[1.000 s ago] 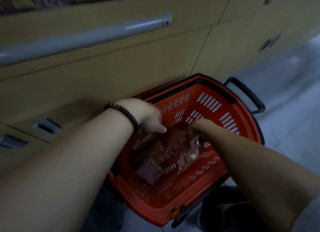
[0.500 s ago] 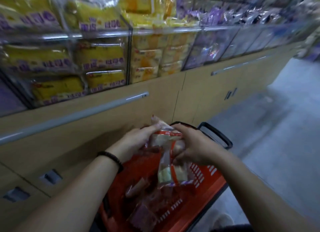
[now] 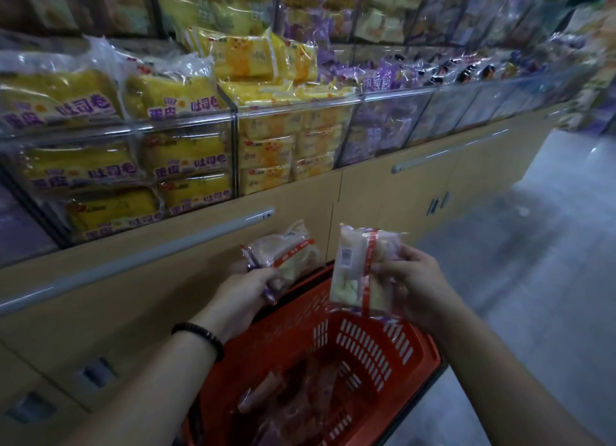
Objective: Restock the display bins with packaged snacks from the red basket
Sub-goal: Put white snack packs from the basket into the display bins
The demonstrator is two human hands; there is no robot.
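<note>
Snack packet 1 [image 3: 283,250] is pinched at its lower end by the left hand [image 3: 246,285], fingers curled round the wrapper. Snack packet 2 [image 3: 353,272] is clamped from its right side by the right hand [image 3: 416,285], with its label panel facing the camera. Both packets are raised above the far rim of the red basket [image 3: 373,345], apart from each other and short of the front edge of the counter [image 3: 300,199]. Holding them separately probably lets each be read and matched to a bin. The clear bins [image 3: 186,125] along the counter top hold yellow and purple packs; no matching red-banded stock is visible. More packets [image 3: 290,409] lie in the basket bottom, but the dim light prevents a count. The basket's near rim is cut off, and the label print is unreadable.
</note>
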